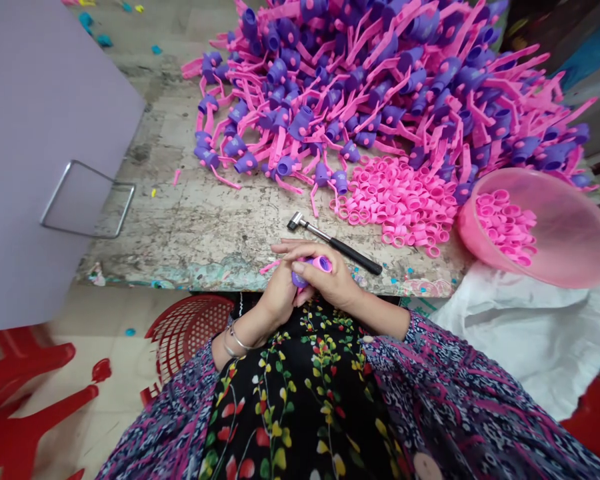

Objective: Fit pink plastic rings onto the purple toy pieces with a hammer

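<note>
Both my hands are closed together around one purple plastic piece (299,278) at the table's front edge. A pink ring (323,264) sits on its end, and a pink arm (269,267) pokes out on the left side. My left hand (281,290) wraps the piece from the left, its fingers partly hidden. My right hand (333,277) lies over it, thumb pressed on the purple body beside the ring. Just beyond the hands, a small hammer (337,244) with a black handle and metal head rests on the table.
A large heap of purple and pink pieces (340,87) covers the back of the worn table (200,233). Loose pink rings (405,200) lie before it, beside a pink bowl (570,227) holding more. At left stands a grey panel (45,133) with a wire handle; below is a red basket (190,333).
</note>
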Demonstrator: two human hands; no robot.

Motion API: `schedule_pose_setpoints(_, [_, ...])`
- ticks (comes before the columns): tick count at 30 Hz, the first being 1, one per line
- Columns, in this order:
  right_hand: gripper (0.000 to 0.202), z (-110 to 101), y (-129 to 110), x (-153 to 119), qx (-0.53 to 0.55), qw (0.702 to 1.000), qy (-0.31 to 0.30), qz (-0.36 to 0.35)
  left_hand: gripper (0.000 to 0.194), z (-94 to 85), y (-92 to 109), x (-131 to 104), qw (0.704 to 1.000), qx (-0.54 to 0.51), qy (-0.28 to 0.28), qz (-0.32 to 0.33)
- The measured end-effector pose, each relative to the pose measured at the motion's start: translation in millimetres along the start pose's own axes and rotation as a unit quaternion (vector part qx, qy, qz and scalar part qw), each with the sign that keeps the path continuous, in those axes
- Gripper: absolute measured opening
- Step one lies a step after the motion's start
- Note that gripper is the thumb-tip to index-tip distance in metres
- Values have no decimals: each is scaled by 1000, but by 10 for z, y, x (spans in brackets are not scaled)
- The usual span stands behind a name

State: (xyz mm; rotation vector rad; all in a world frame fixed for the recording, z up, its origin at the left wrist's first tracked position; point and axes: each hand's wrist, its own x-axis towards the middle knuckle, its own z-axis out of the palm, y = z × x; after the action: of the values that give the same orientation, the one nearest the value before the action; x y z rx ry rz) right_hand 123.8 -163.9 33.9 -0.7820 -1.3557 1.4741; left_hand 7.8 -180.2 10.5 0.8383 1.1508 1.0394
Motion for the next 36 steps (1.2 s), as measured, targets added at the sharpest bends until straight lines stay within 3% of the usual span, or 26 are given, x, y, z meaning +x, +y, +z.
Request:
schedule_pose_setpoints(7, [32,-80,-20,-55,111,985,-85,98,18,23,109,-34,997,-47,6,-66])
schedule_pose_setpoints(12, [37,-168,-37,-53,62,991,-109,42,10,44,149,-58,994,-67,-10,-89])
schedule_pose_setpoints(18, [36,-250,-85,-104,7,995,-104,11,45,47,210,-69,970,-116,-164,-140])
schedule_pose_setpoints(21, [31,-267,-101,-133,-20,995,-98,2,48,28,196,-57,965,-116,-192,-138])
schedule_pose_setpoints(30, [27,-282,-63,-116,-32,993,-108,-30,46,33,205,-61,966,-117,-183,-144])
schedule_pose_setpoints(36, [27,-242,-51,-137,-33,996,-79,-27,48,80,242,-71,968,-130,-157,-143])
